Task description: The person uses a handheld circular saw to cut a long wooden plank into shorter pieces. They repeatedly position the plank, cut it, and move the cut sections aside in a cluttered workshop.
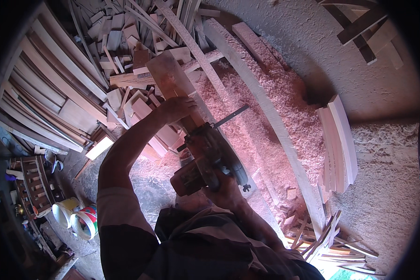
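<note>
A handheld circular saw [212, 156] sits in the middle, on a long wooden plank [172, 77] that runs from upper left to lower right. My right hand [225, 190] is wrapped round the saw's rear handle. Ahead of the saw, my left hand [178, 109] grips a narrower brown piece of wood [189, 123] lying on the plank; some of its fingertips are hard to make out. From the saw's right side a thin metal bar [232, 115] sticks out. The saw's body hides the blade.
Shavings [291, 102] lie heaped to the right, crossed by a long curved board [270, 112]. Offcuts [119, 35] are piled at the far side. Curved boards [56, 70] lean at the left, near buckets [84, 223]. Planks [338, 144] stand at the right.
</note>
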`<state>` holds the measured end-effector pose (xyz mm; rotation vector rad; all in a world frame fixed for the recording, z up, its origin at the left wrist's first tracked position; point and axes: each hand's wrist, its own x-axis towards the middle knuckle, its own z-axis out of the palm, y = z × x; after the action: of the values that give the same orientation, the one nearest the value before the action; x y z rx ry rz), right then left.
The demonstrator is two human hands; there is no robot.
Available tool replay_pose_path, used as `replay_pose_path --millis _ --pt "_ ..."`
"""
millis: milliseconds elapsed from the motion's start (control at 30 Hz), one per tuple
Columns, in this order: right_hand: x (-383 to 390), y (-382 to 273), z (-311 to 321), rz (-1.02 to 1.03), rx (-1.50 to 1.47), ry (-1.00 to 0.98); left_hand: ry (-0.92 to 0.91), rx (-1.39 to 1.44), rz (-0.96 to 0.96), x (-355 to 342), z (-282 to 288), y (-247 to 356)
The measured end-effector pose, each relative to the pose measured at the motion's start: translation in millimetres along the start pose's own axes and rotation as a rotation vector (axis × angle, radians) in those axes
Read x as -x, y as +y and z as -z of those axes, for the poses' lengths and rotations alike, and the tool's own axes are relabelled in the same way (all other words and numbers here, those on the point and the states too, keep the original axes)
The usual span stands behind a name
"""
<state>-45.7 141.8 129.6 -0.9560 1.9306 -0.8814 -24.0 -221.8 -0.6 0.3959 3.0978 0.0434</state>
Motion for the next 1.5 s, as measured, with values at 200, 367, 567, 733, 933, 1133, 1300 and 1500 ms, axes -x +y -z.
replay_pose_path --millis 200,367,567,733,933,1133,1300,1500 --pt "-23 -12 -5 0.049 0.007 0.020 0.009 -0.012 0.013 4 3 -23" --pt "-44 -21 -9 0.060 -0.003 0.045 -0.026 -0.015 0.044 8 9 -43" --pt "-65 -29 -12 0.060 0.016 0.019 -0.104 -0.010 0.081 9 26 -60" --pt "-83 -36 -16 0.099 -0.002 0.037 0.026 0.045 0.323 30 23 -61" --pt "-98 -49 -18 0.048 -0.005 0.023 0.581 0.703 1.244 110 -6 47" --pt "-118 -61 -19 -0.003 -0.007 -0.016 0.874 1.757 1.221 128 21 197" --pt "-136 -69 -21 0.010 -0.019 -0.001 1.234 1.974 1.172 97 20 179" --pt "-151 -77 -22 0.007 -0.010 0.009 1.310 1.797 1.269 96 10 166"
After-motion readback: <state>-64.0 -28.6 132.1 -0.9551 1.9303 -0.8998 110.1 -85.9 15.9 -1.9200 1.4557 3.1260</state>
